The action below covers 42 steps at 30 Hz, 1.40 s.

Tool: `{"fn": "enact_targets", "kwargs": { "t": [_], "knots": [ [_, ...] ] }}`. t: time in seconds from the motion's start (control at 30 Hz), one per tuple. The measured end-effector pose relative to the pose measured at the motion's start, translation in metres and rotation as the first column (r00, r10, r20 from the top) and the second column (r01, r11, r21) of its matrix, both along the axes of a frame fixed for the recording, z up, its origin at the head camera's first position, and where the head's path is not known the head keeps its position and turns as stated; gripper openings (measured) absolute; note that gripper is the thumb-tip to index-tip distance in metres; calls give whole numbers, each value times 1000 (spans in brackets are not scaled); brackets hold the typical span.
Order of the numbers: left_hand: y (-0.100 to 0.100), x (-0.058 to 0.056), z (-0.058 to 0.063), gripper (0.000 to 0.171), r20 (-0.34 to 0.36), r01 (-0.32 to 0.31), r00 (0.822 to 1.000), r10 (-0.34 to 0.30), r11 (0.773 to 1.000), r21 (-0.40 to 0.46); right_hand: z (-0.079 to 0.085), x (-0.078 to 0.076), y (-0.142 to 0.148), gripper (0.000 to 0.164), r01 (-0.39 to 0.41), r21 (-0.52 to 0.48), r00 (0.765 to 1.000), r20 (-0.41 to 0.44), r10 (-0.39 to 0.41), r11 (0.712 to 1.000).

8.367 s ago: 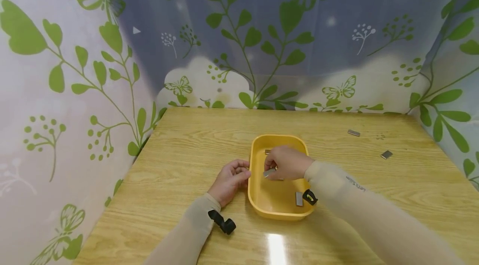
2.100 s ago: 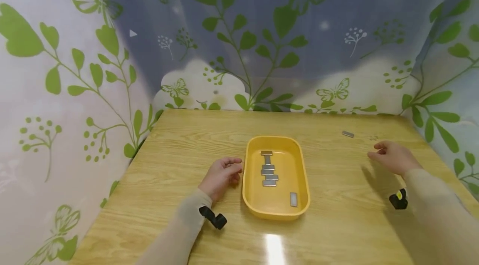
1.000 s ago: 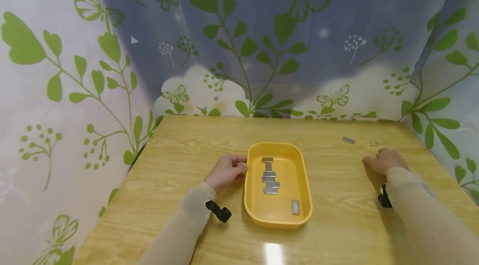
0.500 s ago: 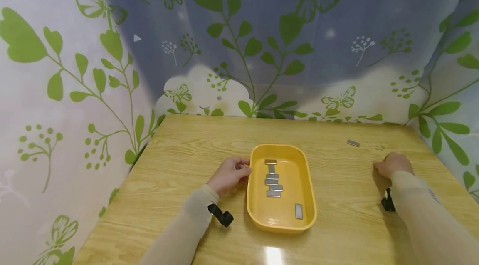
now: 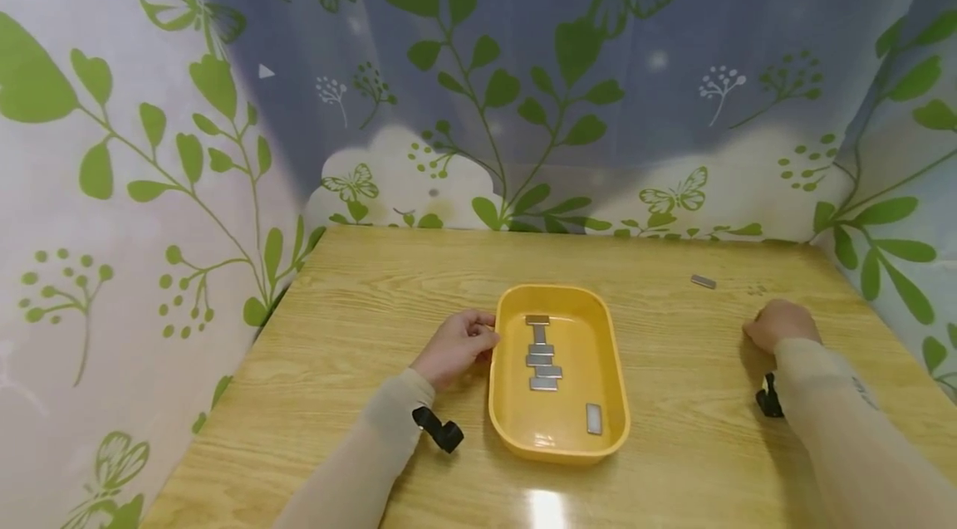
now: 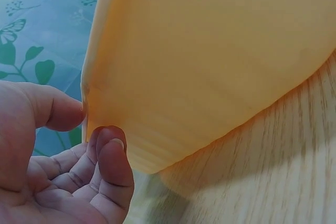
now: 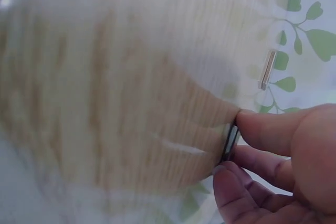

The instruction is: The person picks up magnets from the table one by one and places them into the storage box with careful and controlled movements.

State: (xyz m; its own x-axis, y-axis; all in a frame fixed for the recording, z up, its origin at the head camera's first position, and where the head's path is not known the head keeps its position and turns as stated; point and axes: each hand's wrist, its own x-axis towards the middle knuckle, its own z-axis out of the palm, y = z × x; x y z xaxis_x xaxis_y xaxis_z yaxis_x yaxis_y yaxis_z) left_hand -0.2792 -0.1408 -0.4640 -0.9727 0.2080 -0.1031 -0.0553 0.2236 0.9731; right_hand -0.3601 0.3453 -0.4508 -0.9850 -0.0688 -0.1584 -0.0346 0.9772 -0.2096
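Note:
A yellow plastic tray (image 5: 557, 453) stands on the table, holding a staggered column of small flat silver-grey metal bars (image 5: 543, 360) and a separate bar (image 5: 594, 418) near its lower right corner. My left hand (image 5: 458, 349) is at the tray's left side. In the left wrist view, that hand's thumb and fingers pinch the tray's rim (image 6: 88, 93). Far to the right, my right hand (image 5: 782, 323) is low over the table. Its thumb and fingertips pinch a small dark metal bar (image 7: 229, 141), which the hand hides in the head view.
Another metal bar (image 5: 703, 281) lies on the wooden table (image 5: 389, 288), behind and left of my right hand. A leaf-patterned cloth (image 5: 463, 97) hangs along the back and both sides. Black straps (image 5: 438, 430) circle both wrists.
Since the oldest frame, my right hand has left the tray, where more bars lie in the column, moved right and taken the bar there. Over the last half second both hands hardly move.

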Motion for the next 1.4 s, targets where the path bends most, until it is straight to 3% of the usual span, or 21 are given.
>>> {"fn": "enact_targets", "kwargs": {
  "t": [0.5,0.87,1.07,1.2,1.27,1.4],
  "knots": [
    [1,1,3,34,-9,1,1000,-1,1000,-3,9,19,-27,14,-28,4,999,19,28,1000],
    [1,-1,0,31,-24,12,1000,-12,1000,7,8,42,-48,15,-136,26,990,-39,137,990],
    [0,-1,1,30,-29,17,999,-17,1000,-7,4,59,-63,26,-166,-43,985,-52,164,985],
    [0,-1,1,30,-31,17,999,-17,1000,-8,3,65,-69,20,-219,-29,973,-80,216,975],
    [0,-1,1,29,-33,10,999,-10,1000,-4,3,67,-69,13,-230,-25,968,-106,227,973],
    [1,0,-1,29,-38,3,999,-2,1000,6,4,72,-65,28,-195,-91,977,-104,185,977]
  ]
}}
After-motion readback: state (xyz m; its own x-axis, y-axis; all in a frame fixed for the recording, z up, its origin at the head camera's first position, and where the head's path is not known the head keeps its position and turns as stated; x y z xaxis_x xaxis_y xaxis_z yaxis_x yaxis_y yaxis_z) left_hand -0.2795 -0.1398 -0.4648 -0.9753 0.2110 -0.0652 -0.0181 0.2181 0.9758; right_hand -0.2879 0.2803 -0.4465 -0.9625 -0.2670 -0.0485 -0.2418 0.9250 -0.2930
